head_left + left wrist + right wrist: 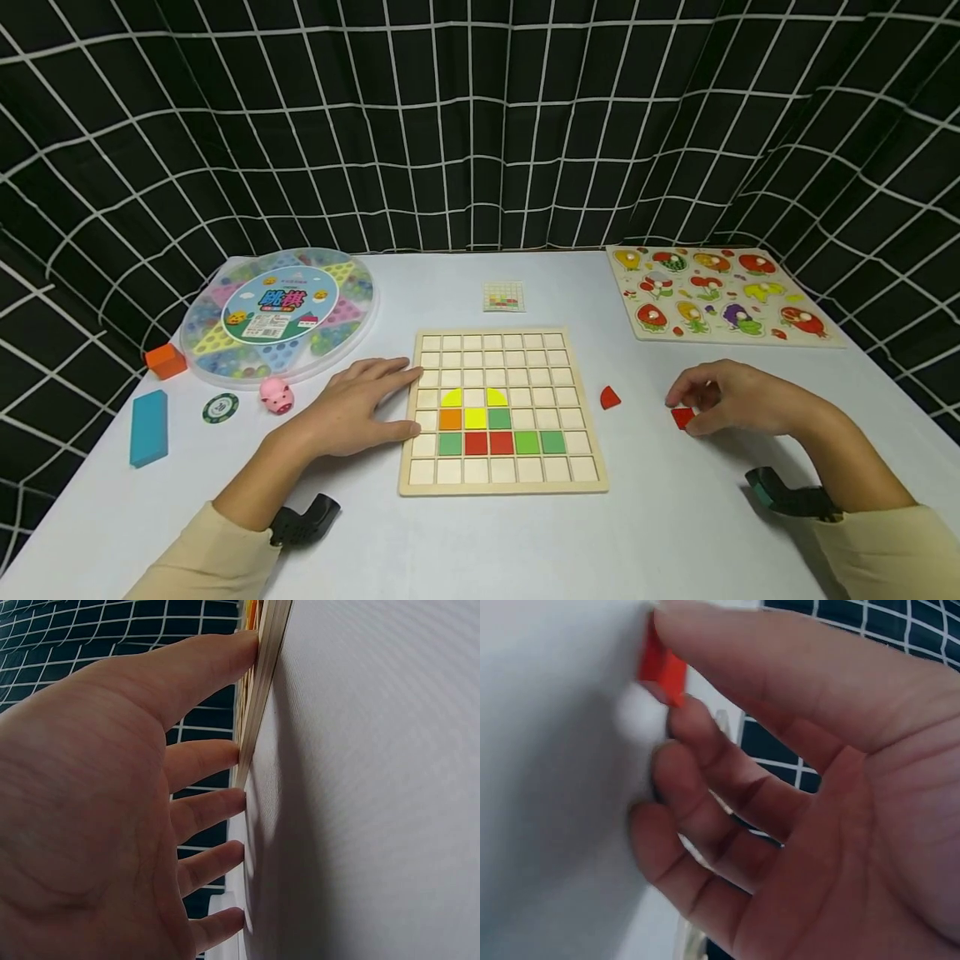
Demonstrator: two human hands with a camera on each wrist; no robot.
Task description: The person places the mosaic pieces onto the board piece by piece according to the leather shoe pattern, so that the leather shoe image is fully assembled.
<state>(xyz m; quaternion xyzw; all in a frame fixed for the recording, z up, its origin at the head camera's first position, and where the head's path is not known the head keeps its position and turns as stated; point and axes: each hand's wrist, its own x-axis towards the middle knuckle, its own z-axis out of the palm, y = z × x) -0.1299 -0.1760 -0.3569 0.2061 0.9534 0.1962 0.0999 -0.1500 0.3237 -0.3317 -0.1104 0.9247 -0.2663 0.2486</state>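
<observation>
A wooden grid board [442, 472] lies in the middle of the table. Colored tiles fill some of its cells, among them a yellow square [476, 418], red squares, green squares and an orange square [450, 419]. Against the board's left edge rest the thumb and index fingertip of my left hand [363, 408], its fingers spread and fairly straight. To the right, my right hand [738, 400] pinches a small red tile [682, 417] at the table surface; the right wrist view shows this tile [662, 671] tilted by the thumb. Between board and right hand lies a red quarter-circle tile [611, 397].
Behind the board lies a small pattern card [503, 297]. At left are a round marble-game box [352, 333], a pink pig figure [277, 395], a poker chip [221, 407], an orange block [166, 361] and a blue block [149, 428]. A fruit puzzle board [723, 304] lies back right.
</observation>
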